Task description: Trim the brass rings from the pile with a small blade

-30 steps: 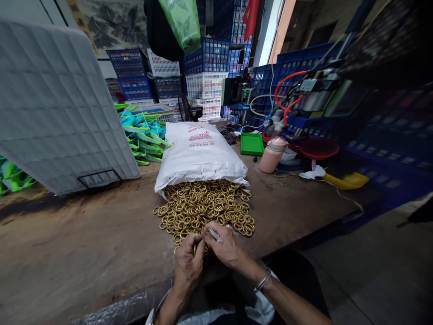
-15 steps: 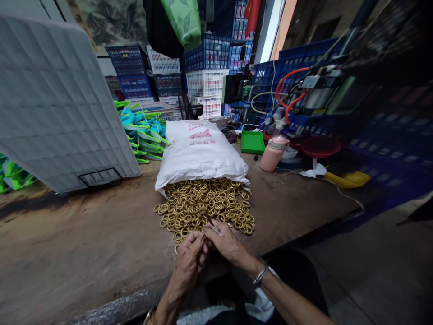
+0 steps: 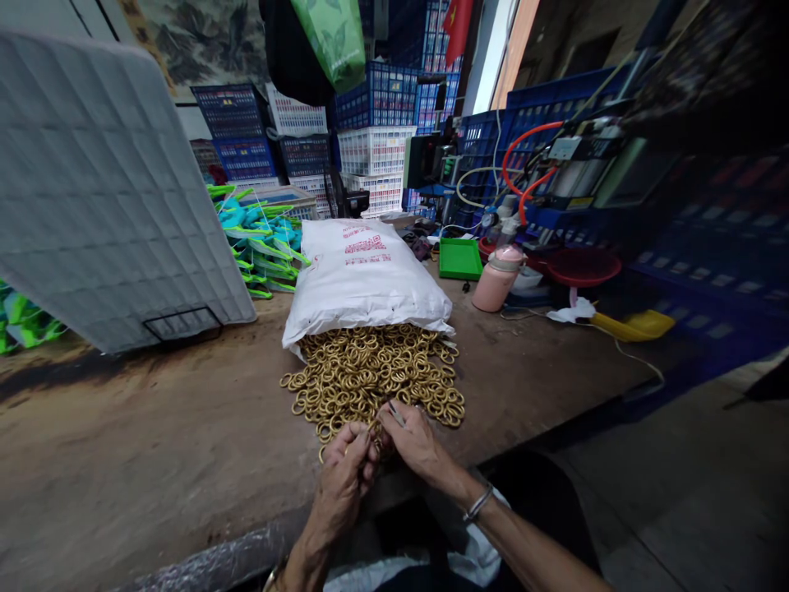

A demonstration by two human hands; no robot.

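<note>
My left hand (image 3: 347, 467) is closed in a pinch at the near edge of a heap of gold-coloured rings (image 3: 382, 366). A ring (image 3: 378, 440) shows between its fingertips, partly hidden by both hands. Close against it, my right hand (image 3: 414, 440) is closed around a small, slim metal tool with a dark tip (image 3: 395, 413); the fingers hide most of it, so its kind is unclear. Behind the hands, the rings spill from the mouth of a white sack (image 3: 370, 284) with red print, lying on the brown worktable (image 3: 185, 469).
A grey padded panel (image 3: 111, 189) stands at the left, beside green and blue hangers (image 3: 265, 247). To the right are a green tray (image 3: 460, 259), a pink bottle (image 3: 496, 282), a red dish (image 3: 583, 267) and a pneumatic device (image 3: 573, 173). Stacked crates (image 3: 376, 152) fill the back.
My right hand has shifted slightly, and the tool's tip has swung a little to the right. The left hand stays almost in place; the heap looks the same.
</note>
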